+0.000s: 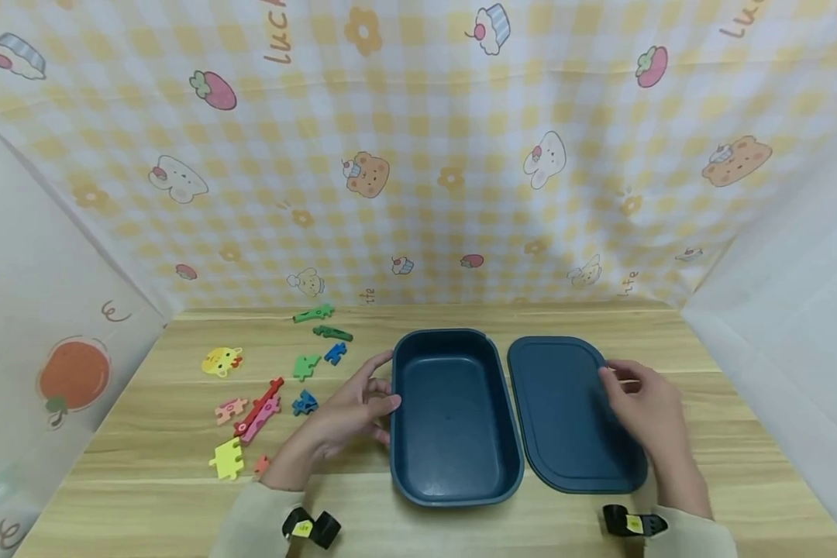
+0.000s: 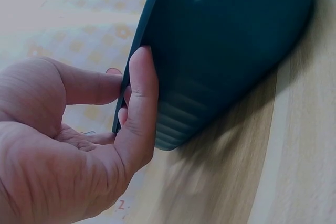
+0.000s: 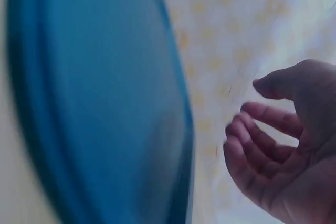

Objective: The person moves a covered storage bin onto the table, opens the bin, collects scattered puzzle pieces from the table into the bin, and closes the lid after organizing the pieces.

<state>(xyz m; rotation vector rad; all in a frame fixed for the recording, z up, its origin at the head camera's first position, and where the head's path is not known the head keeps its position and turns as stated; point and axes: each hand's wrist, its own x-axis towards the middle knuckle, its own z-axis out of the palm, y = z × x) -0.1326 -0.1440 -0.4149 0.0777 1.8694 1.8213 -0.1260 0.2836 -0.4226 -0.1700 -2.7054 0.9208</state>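
A dark blue rectangular plastic box [image 1: 452,434] stands open on the table, with nothing inside it. My left hand [image 1: 349,407] pinches its left rim; in the left wrist view the thumb and fingers lie on either side of the box wall [image 2: 226,30]. To the right of the box lies its flat matching lid [image 1: 558,411]. My right hand [image 1: 649,407] is at the lid's right edge. From the right wrist view, that hand [image 3: 278,150] has loosely bent fingers, nothing between them, and a gap from the blurred lid [image 3: 110,98].
Left of the box, several colourful puzzle pieces are scattered: a yellow animal head [image 1: 222,361], a yellow piece [image 1: 228,459], a red strip [image 1: 260,407], blue [image 1: 305,402] and green [image 1: 314,313] ones. A checked cloth [image 1: 418,155] hangs behind the wooden table [image 1: 725,434].
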